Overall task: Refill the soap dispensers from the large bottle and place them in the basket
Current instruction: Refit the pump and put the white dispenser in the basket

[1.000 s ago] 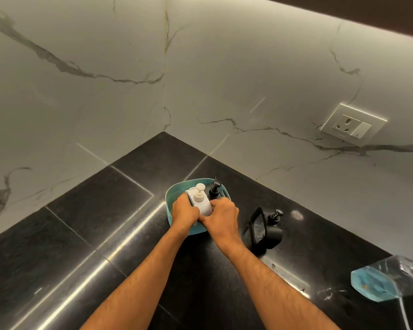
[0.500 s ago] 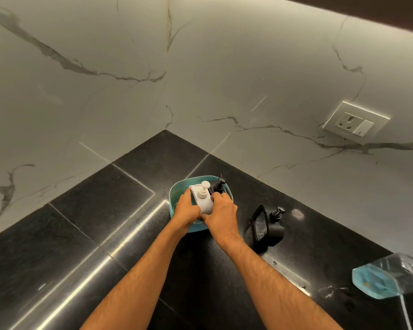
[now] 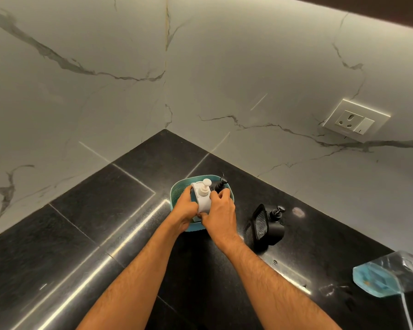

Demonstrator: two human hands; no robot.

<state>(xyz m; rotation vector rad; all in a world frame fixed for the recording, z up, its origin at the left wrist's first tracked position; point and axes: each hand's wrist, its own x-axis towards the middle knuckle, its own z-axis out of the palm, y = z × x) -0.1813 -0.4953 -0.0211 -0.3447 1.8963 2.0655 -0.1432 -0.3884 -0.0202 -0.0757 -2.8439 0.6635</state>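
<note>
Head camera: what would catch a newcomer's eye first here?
Both hands, left and right, clasp a white dispenser in the teal basket at the counter's corner. A black dispenser stands outside it to the right, and the big bottle of blue soap lies at the far right edge.

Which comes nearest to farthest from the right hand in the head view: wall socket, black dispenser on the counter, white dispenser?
1. White dispenser: held by the right hand, over the basket.
2. Black dispenser on the counter: to the hand's right.
3. Wall socket: on the right wall.
</note>
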